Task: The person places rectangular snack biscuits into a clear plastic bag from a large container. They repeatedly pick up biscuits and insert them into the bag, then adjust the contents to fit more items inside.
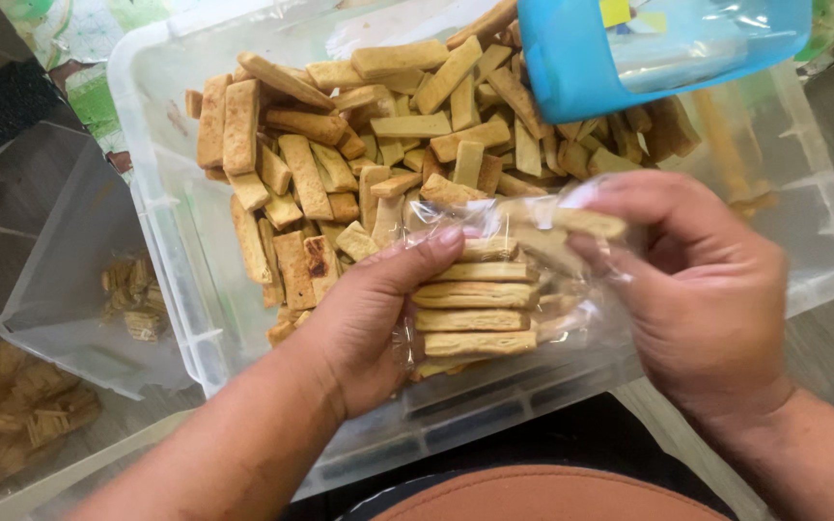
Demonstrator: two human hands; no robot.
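Filling a clear plastic bag [542,289] with stacked biscuit sticks [475,309]: it is gripped by the left hand [378,318] while the right hand [697,289] pinches its mouth; steady alignment seems needed next.

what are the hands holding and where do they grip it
Both hands hold a clear plastic bag of stacked biscuit sticks: left hand at its left side, right hand at its right edge.
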